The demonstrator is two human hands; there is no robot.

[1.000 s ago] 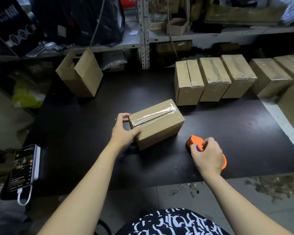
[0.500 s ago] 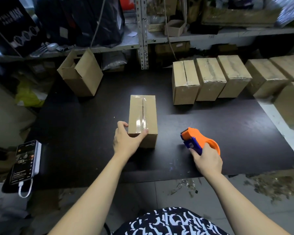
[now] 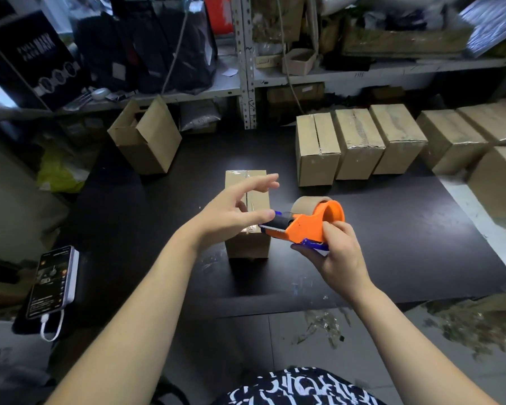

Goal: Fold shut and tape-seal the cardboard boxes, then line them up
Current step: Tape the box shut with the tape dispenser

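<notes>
Dispenser raised beside the box, free hand over it

The box (image 3: 247,248) stands mid-table (image 3: 392,229), long axis running 12 to 6 o'clock, directly under the left hand (image 3: 231,213), which hovers with fingers spread loose, holding nothing I can make out. At the box's 3 o'clock the right hand (image 3: 338,255) grips the orange tape dispenser (image 3: 310,226), toothed edge pointing to 9; the left hand lies nearer the box

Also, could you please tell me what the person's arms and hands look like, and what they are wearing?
The left arm and right arm are bare, no sleeves showing. The left hand and right hand wear no gloves; no rings, watch or wristband are visible. The only clothing in view is a black garment with a white lettering-like print, at the bottom edge.
</notes>
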